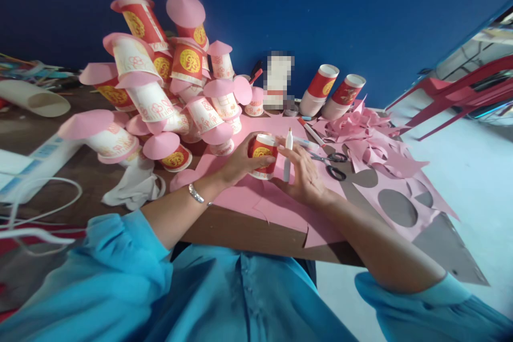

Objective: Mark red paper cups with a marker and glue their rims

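My left hand (243, 159) is wrapped round a red paper cup (263, 150) with a gold emblem and a white rim. The cup stands mouth up over pink paper (240, 197). Beside it, my right hand (302, 173) holds a white marker (288, 155) upright between the fingers, its narrow tip pointing up. The right fingertips are close to the cup's side; whether they touch it I cannot tell. Scissors (335, 164) with black handles lie just right of my right hand. A red-and-white pen (311, 131) rests behind that hand.
Several paper cups with pink cone tops (186, 10) are piled at the left. Two stacks of cups (320, 88) stand at the back. Pink paper scraps (360, 128) and a cut-out sheet (396, 206) lie at the right. A white cloth (134, 187) and cable (76, 181) are at the left.
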